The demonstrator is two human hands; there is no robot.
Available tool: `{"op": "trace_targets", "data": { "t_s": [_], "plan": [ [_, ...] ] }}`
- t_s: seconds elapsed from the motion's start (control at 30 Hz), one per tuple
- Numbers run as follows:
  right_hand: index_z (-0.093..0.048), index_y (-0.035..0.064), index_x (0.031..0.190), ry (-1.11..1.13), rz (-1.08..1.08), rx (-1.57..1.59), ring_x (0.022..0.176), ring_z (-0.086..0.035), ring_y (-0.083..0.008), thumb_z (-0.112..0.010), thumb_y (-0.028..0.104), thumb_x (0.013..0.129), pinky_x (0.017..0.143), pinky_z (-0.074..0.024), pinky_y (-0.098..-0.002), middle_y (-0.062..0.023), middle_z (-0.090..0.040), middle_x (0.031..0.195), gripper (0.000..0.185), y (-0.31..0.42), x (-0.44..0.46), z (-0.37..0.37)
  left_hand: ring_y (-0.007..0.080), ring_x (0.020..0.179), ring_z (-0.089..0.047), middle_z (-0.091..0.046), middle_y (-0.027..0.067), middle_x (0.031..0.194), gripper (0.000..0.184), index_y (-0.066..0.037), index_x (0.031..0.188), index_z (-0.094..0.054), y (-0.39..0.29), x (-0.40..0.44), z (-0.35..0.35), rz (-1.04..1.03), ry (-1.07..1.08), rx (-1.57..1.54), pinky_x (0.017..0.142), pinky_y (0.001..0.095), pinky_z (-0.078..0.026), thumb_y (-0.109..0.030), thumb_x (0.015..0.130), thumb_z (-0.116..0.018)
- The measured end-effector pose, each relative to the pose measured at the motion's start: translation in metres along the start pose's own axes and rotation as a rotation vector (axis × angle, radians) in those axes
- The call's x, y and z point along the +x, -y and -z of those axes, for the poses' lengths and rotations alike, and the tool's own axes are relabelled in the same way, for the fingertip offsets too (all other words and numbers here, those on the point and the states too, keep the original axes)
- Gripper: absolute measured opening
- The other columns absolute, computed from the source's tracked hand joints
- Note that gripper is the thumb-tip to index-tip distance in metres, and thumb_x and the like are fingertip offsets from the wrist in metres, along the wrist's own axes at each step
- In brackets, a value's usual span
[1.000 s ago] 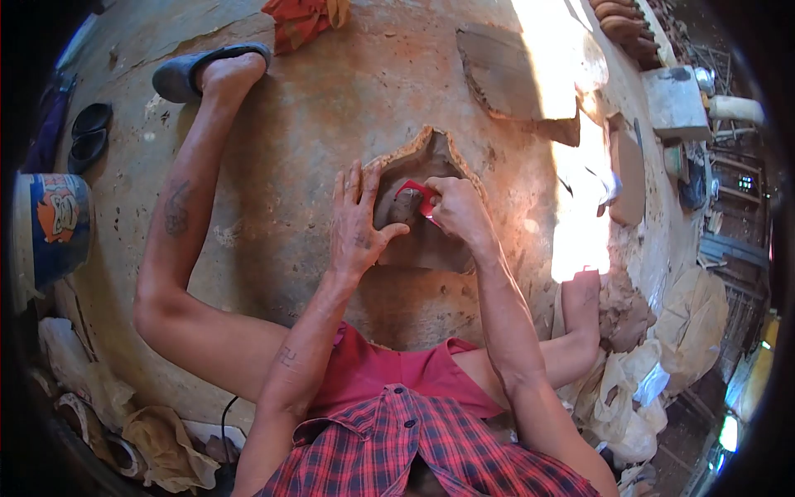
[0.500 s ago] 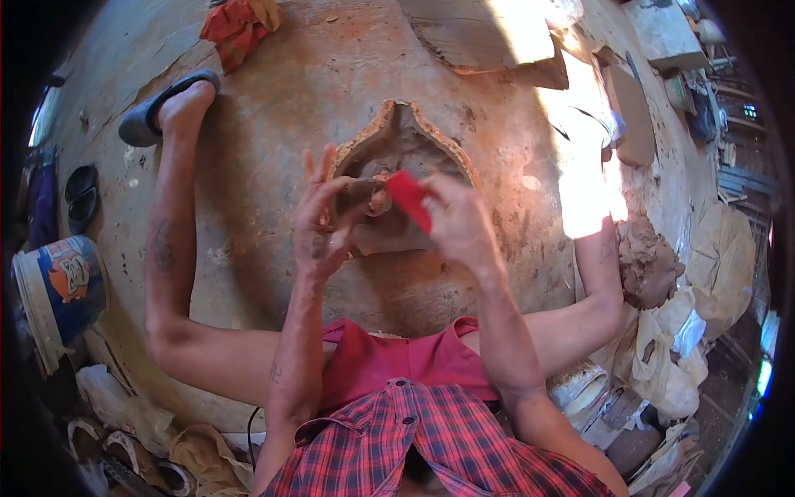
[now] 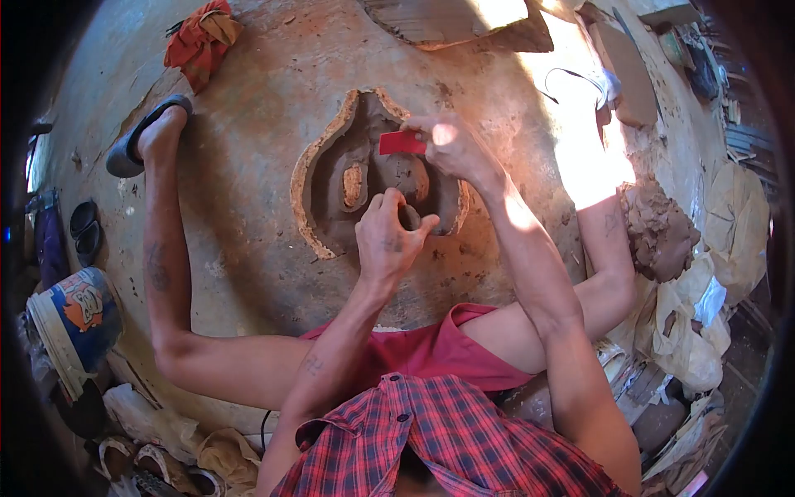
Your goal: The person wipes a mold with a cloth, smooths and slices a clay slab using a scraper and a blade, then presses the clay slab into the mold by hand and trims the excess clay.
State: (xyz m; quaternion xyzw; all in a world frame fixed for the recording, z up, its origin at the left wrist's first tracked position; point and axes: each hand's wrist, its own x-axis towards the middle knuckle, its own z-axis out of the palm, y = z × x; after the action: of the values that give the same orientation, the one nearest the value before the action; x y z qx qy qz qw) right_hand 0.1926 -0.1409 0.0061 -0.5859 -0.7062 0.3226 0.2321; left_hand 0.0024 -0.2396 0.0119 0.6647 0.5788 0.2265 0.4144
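Note:
A hollow mould [image 3: 308,178] with a rough tan rim, pointed at its far end, lies on the floor between my legs. Dark, wet-looking clay [image 3: 331,157] lines its inside, with a tan oval patch [image 3: 354,185] showing near the middle. Over the mould's near side, my left hand [image 3: 387,244] is closed, with a dark lump of clay [image 3: 409,217] between thumb and fingers. My right hand [image 3: 455,147] pinches a flat red scraper [image 3: 401,143] above the mould's far right part. Whether the scraper touches the clay I cannot tell.
A big clay heap [image 3: 658,232] sits beside my right knee, near plastic bags [image 3: 687,331]. At left stand a bucket [image 3: 79,319] and dark sandals [image 3: 84,230]. An orange-red cloth [image 3: 201,45] lies at far left, a board [image 3: 447,23] at the far side.
My left hand has moved right and lower over the mould with the clay lump. My right hand has moved slightly away from me with the red scraper. The view has shifted, uncovering the mould's inside.

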Motion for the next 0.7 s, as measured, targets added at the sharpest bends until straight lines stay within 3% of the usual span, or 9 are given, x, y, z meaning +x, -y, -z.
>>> {"op": "trace_targets", "data": {
  "t_s": [0.03, 0.13, 0.27, 0.37, 0.47, 0.57, 0.63, 0.67, 0.7],
  "plan": [
    [-0.072, 0.0032, 0.113, 0.076, -0.028, -0.023, 0.087, -0.072, -0.0346, -0.060, -0.007, 0.077, 0.079, -0.0560, -0.0404, -0.0220, -0.074, 0.094, 0.039, 0.003, 0.003, 0.003, 0.0274, 0.075, -0.068, -0.065, 0.0105, 0.086, 0.051, -0.004, 0.095, -0.060, 0.001, 0.001, -0.006, -0.093, -0.141, 0.180, 0.066, 0.0452, -0.054, -0.034, 0.071, -0.095],
    [-0.071, 0.0033, 0.108, 0.126, -0.025, -0.056, 0.081, -0.070, -0.0347, -0.062, -0.005, 0.077, 0.076, -0.0560, -0.0416, -0.0206, -0.072, 0.089, 0.034, 0.007, 0.001, 0.010, 0.0384, 0.078, -0.068, -0.067, 0.0140, 0.089, 0.051, -0.004, 0.096, -0.060, 0.003, 0.010, -0.015, -0.056, -0.247, 0.188, 0.067, 0.0472, -0.054, -0.032, 0.071, -0.095],
    [-0.071, 0.0031, 0.108, 0.135, 0.040, -0.141, 0.082, -0.070, -0.0370, -0.062, -0.004, 0.076, 0.074, -0.0556, -0.0450, -0.0211, -0.071, 0.088, 0.034, 0.009, -0.016, 0.011, 0.0371, 0.077, -0.067, -0.066, 0.0128, 0.087, 0.051, -0.005, 0.097, -0.060, 0.006, 0.007, -0.017, -0.075, -0.263, 0.175, 0.066, 0.0467, -0.054, -0.031, 0.071, -0.095],
    [-0.071, 0.0034, 0.109, 0.290, -0.150, -0.129, 0.086, -0.071, -0.0405, -0.062, -0.004, 0.075, 0.076, -0.0549, -0.0479, -0.0237, -0.070, 0.089, 0.036, 0.030, -0.048, 0.010, 0.0367, 0.077, -0.067, -0.065, 0.0131, 0.087, 0.051, -0.005, 0.097, -0.059, 0.008, 0.005, -0.017, -0.041, -0.264, 0.165, 0.066, 0.0459, -0.054, -0.030, 0.072, -0.095],
    [-0.070, 0.0010, 0.107, 0.119, -0.122, 0.135, 0.088, -0.068, -0.0462, -0.060, -0.004, 0.079, 0.078, -0.0547, -0.0474, -0.0271, -0.068, 0.089, 0.030, 0.034, -0.083, 0.007, 0.0333, 0.076, -0.067, -0.065, 0.0129, 0.088, 0.052, -0.006, 0.103, -0.062, 0.014, 0.006, -0.013, -0.121, -0.285, 0.065, 0.065, 0.0449, -0.053, -0.030, 0.071, -0.096],
    [-0.070, -0.0004, 0.107, 0.153, -0.392, 0.146, 0.086, -0.068, -0.0455, -0.062, -0.001, 0.087, 0.077, -0.0552, -0.0459, -0.0268, -0.069, 0.090, 0.021, 0.069, -0.107, 0.020, 0.0288, 0.073, -0.065, -0.062, 0.0116, 0.089, 0.058, -0.010, 0.122, -0.067, 0.019, 0.007, 0.016, -0.318, -0.045, 0.014, 0.066, 0.0410, -0.053, -0.026, 0.073, -0.094],
    [-0.070, -0.0022, 0.107, 0.146, -0.303, 0.092, 0.082, -0.071, -0.0385, -0.063, 0.005, 0.095, 0.075, -0.0547, -0.0452, -0.0246, -0.071, 0.088, 0.015, 0.073, -0.119, 0.027, 0.0292, 0.077, -0.067, -0.061, 0.0080, 0.090, 0.070, -0.023, 0.141, -0.063, 0.009, 0.005, 0.047, -0.403, 0.328, 0.053, 0.067, 0.0429, -0.055, -0.021, 0.076, -0.089],
    [-0.070, -0.0028, 0.107, 0.151, -0.447, 0.216, 0.080, -0.071, -0.0346, -0.064, 0.007, 0.096, 0.073, -0.0539, -0.0444, -0.0230, -0.071, 0.086, 0.015, 0.084, -0.121, 0.036, 0.0212, 0.076, -0.067, -0.061, 0.0059, 0.088, 0.064, -0.019, 0.143, -0.064, 0.005, 0.005, 0.055, -0.412, 0.365, -0.002, 0.068, 0.0379, -0.056, -0.015, 0.083, -0.085],
    [-0.070, -0.0033, 0.106, 0.150, -0.589, 0.339, 0.078, -0.071, -0.0307, -0.064, 0.008, 0.097, 0.071, -0.0531, -0.0437, -0.0213, -0.071, 0.084, 0.016, 0.091, -0.121, 0.042, 0.0212, 0.076, -0.067, -0.061, 0.0059, 0.088, 0.064, -0.019, 0.143, -0.064, 0.005, 0.005, 0.057, -0.418, 0.360, 0.002, 0.068, 0.0379, -0.056, -0.015, 0.083, -0.085]
  ]
}}
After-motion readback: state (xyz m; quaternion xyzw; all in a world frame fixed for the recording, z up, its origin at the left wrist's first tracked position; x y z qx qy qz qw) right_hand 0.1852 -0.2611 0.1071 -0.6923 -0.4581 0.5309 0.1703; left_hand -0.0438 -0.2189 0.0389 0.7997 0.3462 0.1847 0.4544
